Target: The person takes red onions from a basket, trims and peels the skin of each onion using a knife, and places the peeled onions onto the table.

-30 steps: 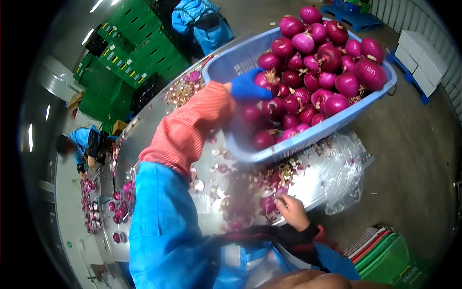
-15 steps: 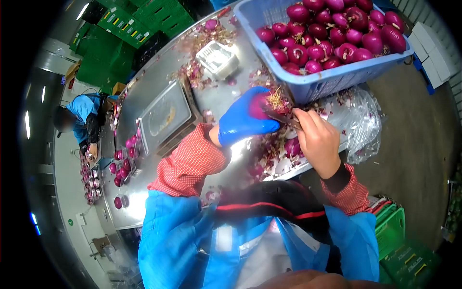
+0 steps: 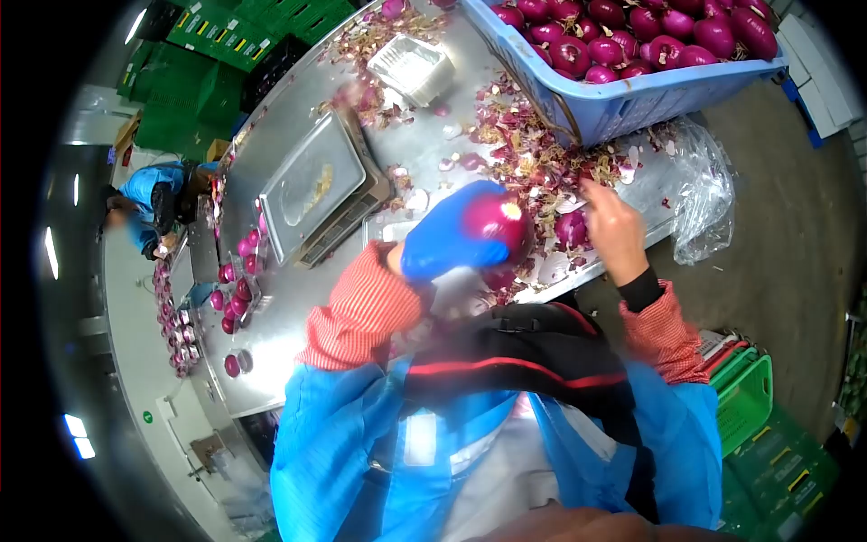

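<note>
In my left hand (image 3: 447, 239), gloved in blue, is a red onion (image 3: 498, 222) with a pale cut spot on its end. The gloved fingers are closed round it, above the metal table. My right hand (image 3: 616, 226) is bare and slightly blurred, apart from the onion and over the heap of onion skins (image 3: 533, 149). Its fingers are curled in; no knife blade can be made out there now. Another red onion (image 3: 571, 229) lies among the skins, just left of my right hand.
A blue crate (image 3: 632, 107) full of red onions stands at the table's far right, near a clear plastic bag (image 3: 703, 203). Left are a scale (image 3: 316, 194), a stack of clear trays (image 3: 411, 70) and packed onions (image 3: 237, 303). A co-worker (image 3: 153, 199) stands at far left.
The onion's dry, rooty end is gone, and a pale cut shows instead. My right hand has moved away from the onion, up and to the right. The knife seen earlier is out of sight.
</note>
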A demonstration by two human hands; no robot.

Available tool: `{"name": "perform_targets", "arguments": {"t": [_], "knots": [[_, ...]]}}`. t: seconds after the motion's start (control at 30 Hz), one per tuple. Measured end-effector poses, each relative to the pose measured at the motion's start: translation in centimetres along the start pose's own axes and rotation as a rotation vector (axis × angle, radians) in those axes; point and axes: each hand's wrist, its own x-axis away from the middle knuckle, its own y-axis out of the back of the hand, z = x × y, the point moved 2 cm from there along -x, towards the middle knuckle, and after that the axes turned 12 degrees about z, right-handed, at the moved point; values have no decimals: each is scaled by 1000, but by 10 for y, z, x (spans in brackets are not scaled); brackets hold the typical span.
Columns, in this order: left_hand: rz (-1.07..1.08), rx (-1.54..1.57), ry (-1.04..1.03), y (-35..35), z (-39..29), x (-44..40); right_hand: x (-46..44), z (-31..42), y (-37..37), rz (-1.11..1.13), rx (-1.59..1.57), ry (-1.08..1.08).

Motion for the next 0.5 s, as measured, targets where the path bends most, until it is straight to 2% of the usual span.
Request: {"name": "perform_targets", "arguments": {"t": [0.03,0.07,0.17,0.23,0.4,0.5], "knots": [[50,-109,-106,3,-1,2,8,-16,-7,8,5,-107],[-27,179,-46,-5,-16,4,15,-22,-8,-28,-47,-108],[-234,110,99,-4,-4,-7,8,13,4,-51,-163,-67],[-326,-146,18,-11,17,-15,0,42,16,-63,-176,22],[-521,-604,50,-24,19,-21,-6,67,26,16,-30,38],[-564,-572,95,-30,19,-23,-7,72,20,42,-19,13]]}}
